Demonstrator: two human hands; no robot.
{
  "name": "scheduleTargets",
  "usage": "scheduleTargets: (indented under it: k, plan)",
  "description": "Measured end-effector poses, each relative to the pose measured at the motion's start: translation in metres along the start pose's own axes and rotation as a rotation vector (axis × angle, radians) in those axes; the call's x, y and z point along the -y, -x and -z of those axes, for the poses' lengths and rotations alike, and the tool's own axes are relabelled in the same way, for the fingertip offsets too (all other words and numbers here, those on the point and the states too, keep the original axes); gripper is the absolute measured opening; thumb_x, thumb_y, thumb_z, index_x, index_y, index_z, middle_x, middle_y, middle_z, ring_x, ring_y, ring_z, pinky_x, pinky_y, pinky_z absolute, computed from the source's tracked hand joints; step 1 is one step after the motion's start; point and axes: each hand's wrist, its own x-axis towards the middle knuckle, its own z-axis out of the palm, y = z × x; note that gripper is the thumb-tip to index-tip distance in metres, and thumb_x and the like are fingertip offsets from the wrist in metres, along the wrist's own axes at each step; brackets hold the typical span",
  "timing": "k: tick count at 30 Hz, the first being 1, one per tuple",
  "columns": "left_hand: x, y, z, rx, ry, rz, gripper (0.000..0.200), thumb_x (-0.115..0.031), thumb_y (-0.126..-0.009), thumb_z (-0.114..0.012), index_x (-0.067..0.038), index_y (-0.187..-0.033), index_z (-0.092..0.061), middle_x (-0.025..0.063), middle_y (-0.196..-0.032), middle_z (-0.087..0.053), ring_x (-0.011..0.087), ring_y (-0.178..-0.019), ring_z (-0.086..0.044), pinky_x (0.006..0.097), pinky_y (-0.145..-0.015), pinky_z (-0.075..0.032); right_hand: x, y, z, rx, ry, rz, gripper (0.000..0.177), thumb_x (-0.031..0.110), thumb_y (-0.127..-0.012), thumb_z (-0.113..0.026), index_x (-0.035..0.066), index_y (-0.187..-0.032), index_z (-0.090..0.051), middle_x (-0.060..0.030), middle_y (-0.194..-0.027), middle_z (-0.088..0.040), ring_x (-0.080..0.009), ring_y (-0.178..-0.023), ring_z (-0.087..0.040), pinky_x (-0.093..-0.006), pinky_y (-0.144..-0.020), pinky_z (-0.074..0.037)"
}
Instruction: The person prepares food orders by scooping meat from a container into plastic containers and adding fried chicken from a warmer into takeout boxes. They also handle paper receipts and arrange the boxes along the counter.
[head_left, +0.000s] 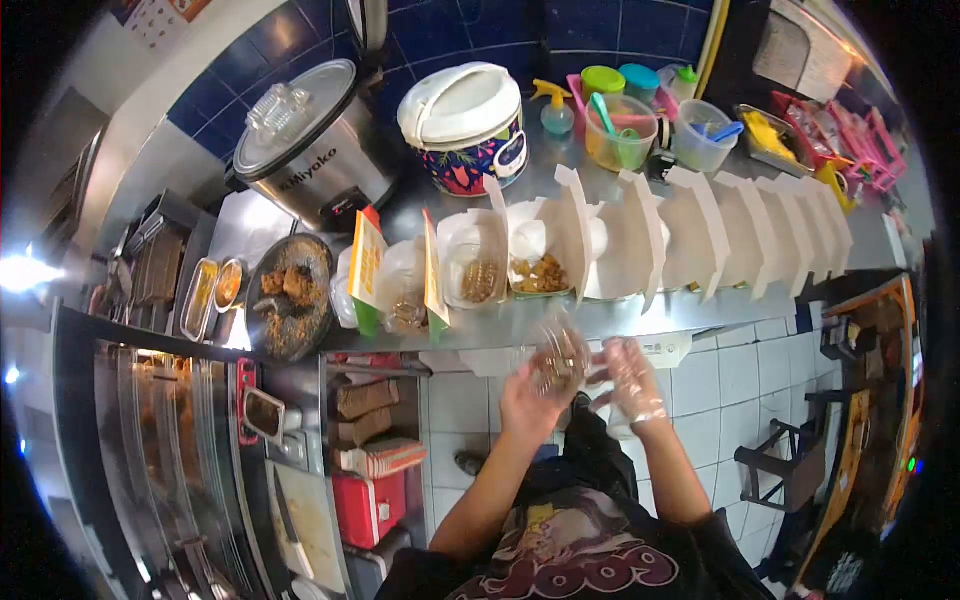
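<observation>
My left hand is closed on a clear plastic container, held up in front of the counter edge. Beside it, my right hand wears a clear plastic glove; its fingers are apart and close to the container's side. Just beyond my hands, a paper box with its flap raised holds brown food pieces. In the box to its left sits a clear plastic tub with brown contents.
More raised-flap boxes stretch rightward along the steel counter. A dark mortar with brown food, a slow cooker and a patterned rice cooker stand left. Tubs line the back. A stool stands on the floor.
</observation>
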Motion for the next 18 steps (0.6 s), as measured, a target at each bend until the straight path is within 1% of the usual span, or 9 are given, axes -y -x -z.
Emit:
scheduleTargets:
  k: [5, 8, 10, 12, 13, 14, 16, 17, 18]
  plan:
    - [0.002, -0.073, -0.034, -0.001, -0.013, -0.184, 0.041, -0.030, -0.092, -0.055, -0.007, -0.126, -0.053, 0.0122, -0.123, -0.060, 0.0298, -0.115, -0.057, 0.0455, -0.093, -0.051, 0.025, -0.028, 0.056, 0.138, -0.002, 0.016, 0.045, 0.036, -0.096, -0.057, 0.002, -0.124, -0.047, -0.0130, -0.105, -0.060, -0.0190, -0.084, -0.060, -0.0306, -0.058, -0.055]
    - [-0.007, -0.090, -0.043, 0.029, -0.068, -0.255, 0.041, -0.031, -0.091, -0.056, -0.009, -0.126, -0.054, 0.0122, -0.123, -0.060, 0.0297, -0.113, -0.059, 0.0448, -0.093, -0.051, 0.019, -0.036, 0.076, 0.247, 0.085, 0.064, 0.045, 0.034, -0.096, -0.058, 0.001, -0.123, -0.047, -0.0130, -0.105, -0.059, -0.0182, -0.084, -0.060, -0.0294, -0.059, -0.055]
    - [-0.005, -0.089, -0.061, 0.048, -0.087, -0.265, 0.042, -0.031, -0.090, -0.057, -0.010, -0.126, -0.054, 0.0123, -0.124, -0.060, 0.0296, -0.112, -0.059, 0.0445, -0.093, -0.051, 0.015, -0.036, 0.083, 0.241, 0.094, 0.072, 0.041, 0.032, -0.096, -0.059, -0.001, -0.118, -0.050, -0.0115, -0.102, -0.061, -0.0169, -0.082, -0.061, -0.0282, -0.058, -0.054]
    - [0.003, -0.076, -0.073, 0.018, -0.097, -0.317, 0.043, -0.031, -0.091, -0.057, -0.010, -0.128, -0.053, 0.0118, -0.124, -0.060, 0.0286, -0.108, -0.062, 0.0434, -0.092, -0.052, 0.009, -0.038, 0.094, 0.134, 0.125, 0.102, 0.037, 0.032, -0.095, -0.060, -0.001, -0.111, -0.054, -0.0095, -0.095, -0.063, -0.0154, -0.077, -0.061, -0.0275, -0.058, -0.053]
    - [0.005, -0.067, -0.072, 0.088, -0.131, -0.292, 0.042, -0.029, -0.092, -0.056, -0.011, -0.130, -0.051, 0.0121, -0.124, -0.060, 0.0285, -0.110, -0.061, 0.0441, -0.094, -0.051, 0.015, -0.035, 0.091, 0.022, 0.195, 0.123, 0.032, 0.031, -0.095, -0.060, -0.001, -0.100, -0.059, -0.0067, -0.081, -0.063, -0.0133, -0.068, -0.060, -0.0278, -0.057, -0.052]
    - [0.013, -0.062, -0.072, 0.097, -0.127, -0.281, 0.042, -0.029, -0.092, -0.056, -0.011, -0.130, -0.051, 0.0121, -0.124, -0.060, 0.0285, -0.110, -0.061, 0.0441, -0.094, -0.051, 0.019, -0.037, 0.096, 0.009, 0.200, 0.129, 0.032, 0.031, -0.095, -0.060, -0.001, -0.100, -0.059, -0.0067, -0.081, -0.063, -0.0133, -0.068, -0.060, -0.0278, -0.057, -0.052]
    - [0.027, -0.041, -0.086, 0.061, -0.285, -0.181, 0.039, -0.027, -0.093, -0.055, -0.012, -0.130, -0.051, 0.0122, -0.124, -0.060, 0.0272, -0.112, -0.060, 0.0445, -0.095, -0.051, 0.018, -0.042, 0.100, -0.120, 0.378, 0.072, 0.032, 0.030, -0.096, -0.060, -0.001, -0.090, -0.061, -0.0056, -0.070, -0.062, -0.0119, -0.063, -0.059, -0.0296, -0.055, -0.050]
    - [0.037, -0.040, -0.085, 0.015, -0.228, -0.134, 0.038, -0.025, -0.094, -0.055, -0.012, -0.130, -0.051, 0.0112, -0.123, -0.061, 0.0258, -0.112, -0.060, 0.0449, -0.096, -0.051, 0.013, -0.050, 0.102, -0.180, 0.472, 0.165, 0.035, 0.032, -0.095, -0.060, -0.002, -0.085, -0.062, -0.0104, -0.066, -0.063, -0.0187, -0.059, -0.062, -0.0354, -0.057, -0.049]
    - [0.046, -0.044, -0.084, 0.007, -0.222, -0.160, 0.038, -0.025, -0.094, -0.055, -0.012, -0.130, -0.051, 0.0112, -0.123, -0.061, 0.0258, -0.112, -0.060, 0.0449, -0.096, -0.051, 0.018, -0.053, 0.099, -0.153, 0.478, 0.167, 0.035, 0.032, -0.095, -0.060, -0.002, -0.085, -0.062, -0.0104, -0.066, -0.063, -0.0187, -0.059, -0.062, -0.0354, -0.057, -0.049]
